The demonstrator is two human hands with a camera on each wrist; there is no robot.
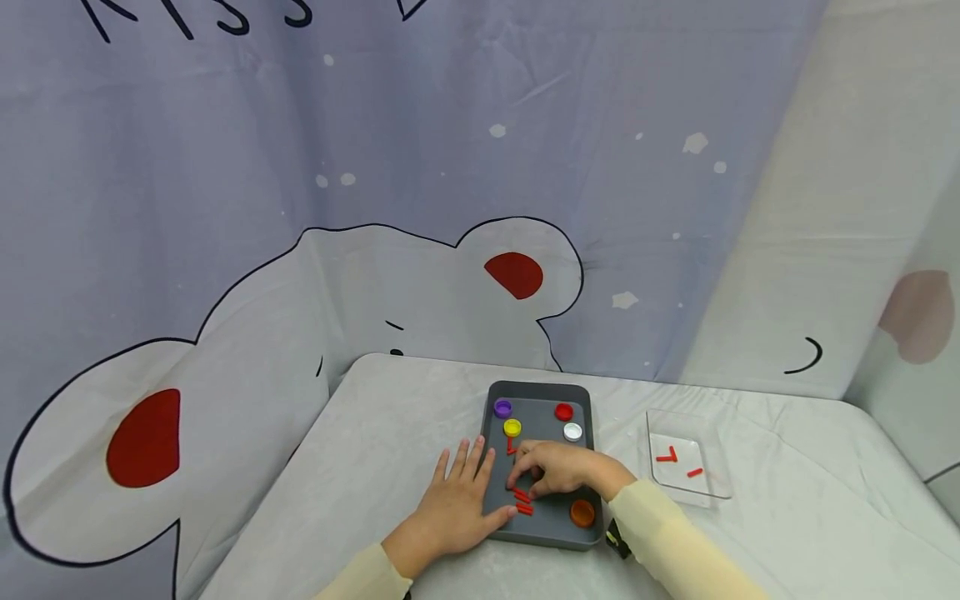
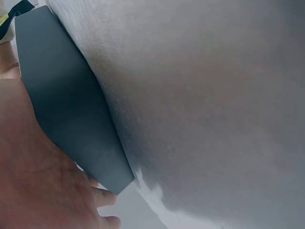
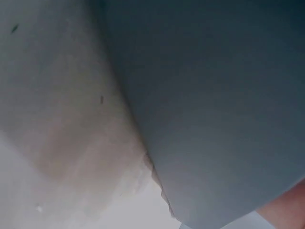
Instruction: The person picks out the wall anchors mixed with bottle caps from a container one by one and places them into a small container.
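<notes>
A dark grey tray (image 1: 540, 538) lies on the bed-like surface. My left hand (image 1: 453, 508) rests on its left rim with fingers straight and spread. Inside the tray, my right hand (image 1: 558, 467) has its thumb and forefinger bent at the two ends of a short red stick (image 1: 522, 496), which they appear to pinch. Just below it lie more red sticks (image 1: 524, 508). Above the fingers, red pieces (image 1: 511, 447) sit under a yellow cap (image 1: 512, 427). In the left wrist view the tray's outer wall (image 2: 71, 95) hides part of the left hand (image 2: 43, 167).
Purple (image 1: 503, 408), red (image 1: 564, 412) and white caps (image 1: 572, 432) stand toward the tray's far end; an orange cap (image 1: 582, 513) is near right. Beside the tray, a clear box (image 1: 718, 483) holds several red sticks. A printed curtain (image 1: 420, 283) hangs behind.
</notes>
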